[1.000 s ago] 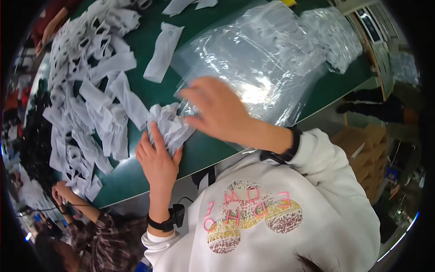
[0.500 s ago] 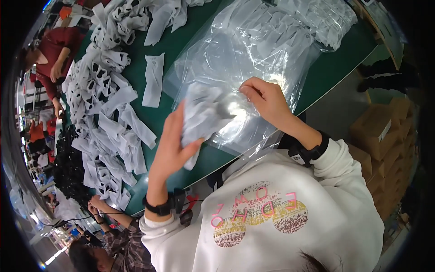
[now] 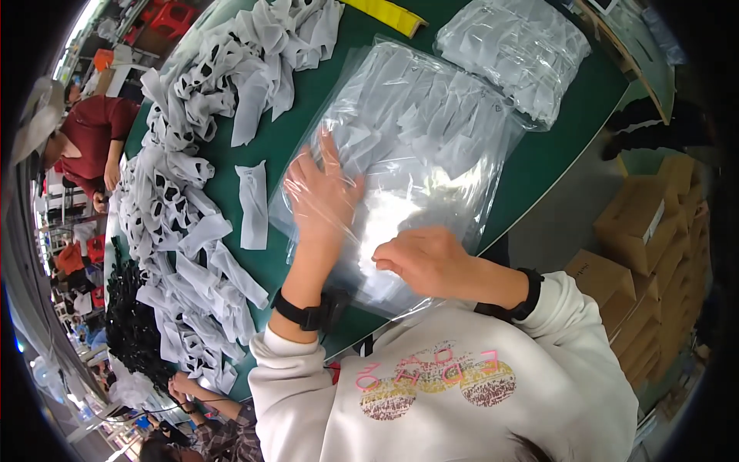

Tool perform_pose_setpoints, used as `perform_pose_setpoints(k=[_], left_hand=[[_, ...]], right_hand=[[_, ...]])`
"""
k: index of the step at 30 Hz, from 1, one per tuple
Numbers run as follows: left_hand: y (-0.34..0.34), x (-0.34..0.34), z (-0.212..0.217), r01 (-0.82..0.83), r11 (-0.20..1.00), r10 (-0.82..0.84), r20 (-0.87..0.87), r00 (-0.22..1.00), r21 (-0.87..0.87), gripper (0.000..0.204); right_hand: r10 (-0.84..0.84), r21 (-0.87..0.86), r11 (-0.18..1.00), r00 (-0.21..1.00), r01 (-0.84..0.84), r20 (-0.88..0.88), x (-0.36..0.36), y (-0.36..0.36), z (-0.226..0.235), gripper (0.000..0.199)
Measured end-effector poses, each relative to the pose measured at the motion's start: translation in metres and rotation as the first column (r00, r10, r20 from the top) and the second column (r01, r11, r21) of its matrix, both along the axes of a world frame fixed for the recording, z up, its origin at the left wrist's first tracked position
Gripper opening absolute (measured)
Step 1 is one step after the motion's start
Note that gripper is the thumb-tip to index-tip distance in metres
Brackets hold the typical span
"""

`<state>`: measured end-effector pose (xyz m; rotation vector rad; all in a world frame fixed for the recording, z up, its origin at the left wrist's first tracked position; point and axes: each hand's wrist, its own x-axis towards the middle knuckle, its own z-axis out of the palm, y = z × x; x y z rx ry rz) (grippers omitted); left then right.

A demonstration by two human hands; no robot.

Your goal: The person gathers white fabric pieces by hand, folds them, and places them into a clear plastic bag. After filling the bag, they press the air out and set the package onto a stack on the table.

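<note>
A large transparent plastic bag (image 3: 443, 204) lies on the green table in front of me. Rows of small white packets (image 3: 431, 115) fill its far part. My left hand (image 3: 322, 189) is inside the bag at its left side, under the film, fingers spread beside the packets. Closed in a pinch, my right hand (image 3: 423, 262) holds the bag's film near its close end. Glare on the plastic hides part of what lies between my hands. One white strip-like packet (image 3: 253, 206) lies alone left of the bag.
A long heap of white packets with dark insides (image 3: 173, 185) runs along the left. Beyond the bag lies a filled bag (image 3: 516, 58) near a yellow bar (image 3: 389, 15). Black pieces (image 3: 131, 323) are piled at far left. Cardboard boxes (image 3: 631, 223) stand right; co-workers sit left.
My left hand has moved forward into the bag, and the bunch of white packets is no longer in its grip. My right hand has come nearer to me. The view has shifted.
</note>
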<state>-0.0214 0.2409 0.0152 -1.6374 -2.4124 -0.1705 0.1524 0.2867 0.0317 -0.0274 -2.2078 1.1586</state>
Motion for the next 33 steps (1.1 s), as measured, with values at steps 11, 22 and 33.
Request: perform_pose_setpoints(k=[11,22,33], left_hand=[[0.006,-0.016,-0.009,0.049,0.996,-0.069,0.302,0.951,0.073,0.089],[0.116,0.005,-0.001,0.171,0.937,-0.209,0.099,0.973,0.305,0.078],[0.129,-0.013,-0.018,0.18,0.868,-0.273,0.143,0.951,0.463,0.063]], right_hand=[[0.154,-0.111,0.982,0.988,-0.152,0.017,-0.026,0.011,0.0,0.014],[0.309,-0.171,0.932,0.947,-0.32,-0.084,-0.027,-0.001,0.021,0.014],[0.267,-0.017,0.964,0.962,-0.266,0.052,-0.027,0.055,0.022,0.012]])
